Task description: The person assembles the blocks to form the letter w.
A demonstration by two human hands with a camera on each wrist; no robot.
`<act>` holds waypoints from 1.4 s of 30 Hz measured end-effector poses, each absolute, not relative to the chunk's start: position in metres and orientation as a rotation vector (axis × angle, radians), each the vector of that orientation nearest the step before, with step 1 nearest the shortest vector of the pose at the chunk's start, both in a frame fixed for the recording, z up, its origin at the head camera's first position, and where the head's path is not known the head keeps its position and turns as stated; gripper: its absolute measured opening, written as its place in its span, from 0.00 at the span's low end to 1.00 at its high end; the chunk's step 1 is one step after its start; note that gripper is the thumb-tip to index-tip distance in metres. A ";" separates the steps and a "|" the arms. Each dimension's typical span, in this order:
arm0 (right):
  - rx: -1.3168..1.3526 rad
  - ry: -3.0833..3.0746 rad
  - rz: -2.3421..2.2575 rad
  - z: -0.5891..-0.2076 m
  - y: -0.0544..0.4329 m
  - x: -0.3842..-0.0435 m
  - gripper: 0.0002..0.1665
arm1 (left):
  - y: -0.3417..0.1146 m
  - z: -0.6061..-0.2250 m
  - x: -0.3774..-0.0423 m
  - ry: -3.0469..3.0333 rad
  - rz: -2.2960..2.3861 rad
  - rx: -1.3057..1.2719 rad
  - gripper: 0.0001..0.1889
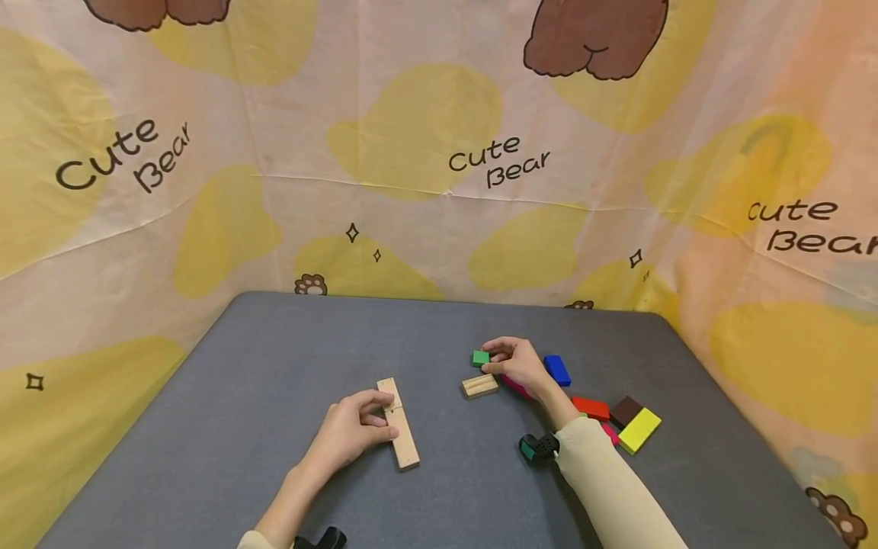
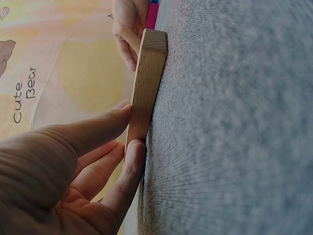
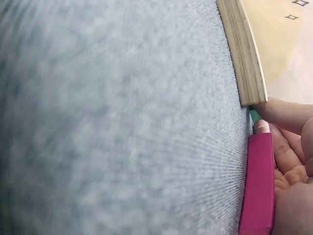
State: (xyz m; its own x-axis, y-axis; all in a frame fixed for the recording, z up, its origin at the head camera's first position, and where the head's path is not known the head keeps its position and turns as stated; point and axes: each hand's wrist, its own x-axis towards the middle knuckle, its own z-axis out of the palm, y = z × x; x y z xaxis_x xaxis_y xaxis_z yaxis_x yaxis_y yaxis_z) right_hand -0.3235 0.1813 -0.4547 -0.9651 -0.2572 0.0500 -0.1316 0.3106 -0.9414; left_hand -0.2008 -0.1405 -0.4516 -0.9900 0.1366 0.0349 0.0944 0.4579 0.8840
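Two light wooden blocks lie end to end, a shorter far one (image 1: 386, 387) and a longer near one (image 1: 405, 444). My left hand (image 1: 350, 428) holds them at their left edge, with bent fingers near the joint and thumb on the near block. In the left wrist view, the fingertips press against a wooden block (image 2: 149, 78) lying on the cloth. Farther right, my right hand (image 1: 519, 364) pinches a small green block (image 1: 480, 358) between thumb and fingers. Beside that hand are another wooden block (image 1: 479, 386) and a magenta block (image 3: 259, 186), which partly hides the grip.
A blue block (image 1: 557, 370) lies right of my right hand. Under and beside the right forearm are red (image 1: 591, 408), dark brown (image 1: 626, 412) and yellow (image 1: 640, 431) blocks. The grey table (image 1: 274, 366) ends at a printed curtain (image 1: 411, 229).
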 end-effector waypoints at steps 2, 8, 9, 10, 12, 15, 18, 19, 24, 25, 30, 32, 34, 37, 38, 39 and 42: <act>-0.334 2.463 -1.745 -0.460 0.182 -0.327 0.23 | -0.141 -0.452 -0.200 2.651 1.606 0.212 0.26; -0.310 2.544 -1.742 -0.453 0.180 -0.319 0.19 | -0.141 -0.453 -0.199 2.673 1.608 0.227 0.26; -0.310 2.559 -1.749 -0.451 0.179 -0.315 0.19 | -0.141 -0.453 -0.199 2.679 1.604 0.231 0.26; -0.313 2.574 -1.760 -0.448 0.177 -0.310 0.19 | -0.141 -0.453 -0.199 2.685 1.601 0.234 0.25; -0.317 2.580 -1.794 -0.444 0.173 -0.298 0.19 | -0.141 -0.453 -0.199 2.696 1.597 0.239 0.25; -0.287 2.523 -1.889 -0.438 0.164 -0.274 0.20 | -0.140 -0.453 -0.199 2.700 1.596 0.240 0.25; -0.267 2.428 -1.964 -0.436 0.154 -0.249 0.21 | -0.140 -0.453 -0.199 2.697 1.590 0.233 0.25; -0.259 2.406 -1.973 -0.433 0.150 -0.239 0.21 | -0.140 -0.453 -0.199 2.698 1.588 0.230 0.25; -0.250 2.378 -1.953 -0.441 0.137 -0.213 0.22 | -0.140 -0.452 -0.199 2.704 1.576 0.204 0.25; -0.259 2.383 -1.937 -0.445 0.135 -0.209 0.22 | -0.139 -0.452 -0.200 2.705 1.575 0.201 0.25; -0.367 2.395 -1.781 -0.452 0.128 -0.195 0.21 | -0.139 -0.453 -0.201 2.698 1.584 0.199 0.25; -0.431 2.400 -1.704 -0.452 0.125 -0.191 0.21 | -0.139 -0.452 -0.201 2.693 1.589 0.203 0.25; -0.496 2.422 -1.627 -0.451 0.123 -0.188 0.21 | -0.139 -0.452 -0.201 2.692 1.589 0.207 0.25; -0.555 2.446 -1.526 -0.452 0.119 -0.185 0.22 | -0.139 -0.453 -0.200 2.697 1.589 0.208 0.25; -0.572 2.451 -1.503 -0.452 0.118 -0.184 0.22 | -0.139 -0.453 -0.200 2.698 1.589 0.206 0.25; -0.585 2.448 -1.487 -0.452 0.118 -0.184 0.22 | -0.139 -0.453 -0.200 2.701 1.588 0.204 0.25; -0.609 2.416 -1.472 -0.453 0.115 -0.182 0.22 | -0.140 -0.453 -0.200 2.702 1.591 0.198 0.25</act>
State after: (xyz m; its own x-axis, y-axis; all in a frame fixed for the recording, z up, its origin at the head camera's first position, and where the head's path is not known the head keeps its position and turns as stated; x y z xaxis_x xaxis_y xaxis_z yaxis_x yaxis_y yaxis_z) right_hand -0.1816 0.1154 -0.4526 -0.8822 -0.4709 0.0061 -0.2215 0.4034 -0.8878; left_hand -0.2002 -0.1399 -0.4534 -0.9920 0.1085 0.0640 0.1086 0.4790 0.8710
